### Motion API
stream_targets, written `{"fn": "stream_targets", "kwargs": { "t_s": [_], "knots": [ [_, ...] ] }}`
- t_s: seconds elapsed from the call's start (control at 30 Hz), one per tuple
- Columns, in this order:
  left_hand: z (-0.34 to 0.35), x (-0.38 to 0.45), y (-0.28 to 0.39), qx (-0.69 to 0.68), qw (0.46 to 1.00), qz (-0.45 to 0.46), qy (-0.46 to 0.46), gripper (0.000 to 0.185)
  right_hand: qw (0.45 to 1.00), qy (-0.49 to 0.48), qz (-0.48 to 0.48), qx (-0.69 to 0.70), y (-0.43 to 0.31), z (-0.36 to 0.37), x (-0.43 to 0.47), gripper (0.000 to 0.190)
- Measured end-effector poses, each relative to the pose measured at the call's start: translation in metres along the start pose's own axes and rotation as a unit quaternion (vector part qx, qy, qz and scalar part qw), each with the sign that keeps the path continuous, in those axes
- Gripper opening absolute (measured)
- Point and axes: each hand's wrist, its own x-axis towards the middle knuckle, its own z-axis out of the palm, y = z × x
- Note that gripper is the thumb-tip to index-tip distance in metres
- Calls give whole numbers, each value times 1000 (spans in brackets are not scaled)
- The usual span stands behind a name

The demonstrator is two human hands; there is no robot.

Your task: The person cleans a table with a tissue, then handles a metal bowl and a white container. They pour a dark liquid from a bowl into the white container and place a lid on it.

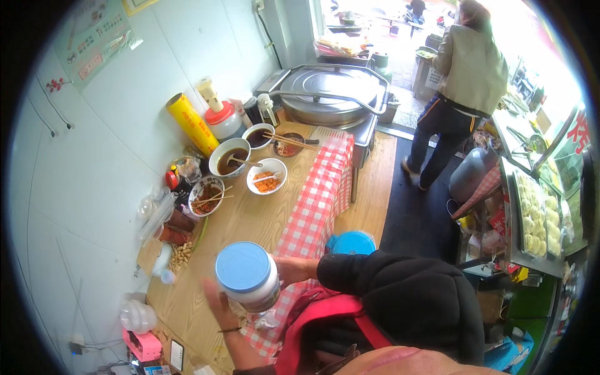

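Note:
A white plastic jar with a blue screw lid (243, 267) is in front of me above the near part of the wooden table. My right hand (295, 271) grips the jar's right side, its fingers partly hidden behind the jar. On the other side, my left hand (218, 302) is blurred and close against the jar; whether it touches is unclear. Under the jar, a crumpled white tissue (266, 320) lies on the red-and-white checked cloth (304, 206). Shelled-looking pale peanuts (181, 257) are heaped to the left.
Farther along the wooden table (243, 213) stand bowls of dark sauce (241, 154), a bowl of orange pieces (266, 183) and a chili bowl (206, 196). A large round lidded griddle (330, 89) is beyond. Another person (468, 70) stands at right, near trays of dough (532, 213).

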Motion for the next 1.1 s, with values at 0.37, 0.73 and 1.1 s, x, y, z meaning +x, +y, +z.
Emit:
{"fn": "stream_targets", "kwargs": {
  "t_s": [0.37, 0.73, 1.1],
  "knots": [
    [50, -22, -23, -566, 786, -245, -35, 69, 920, 142, -81, -357, -50, 21, -38, 67],
    [50, -51, 15, -297, 911, -256, 128, 55, 838, 308, -28, -449, -36, -5, -46, 49],
    [56, -68, 45, -264, 938, -160, 156, 72, 976, 170, 120, -57, -25, 26, -41, 85]
  ]
}}
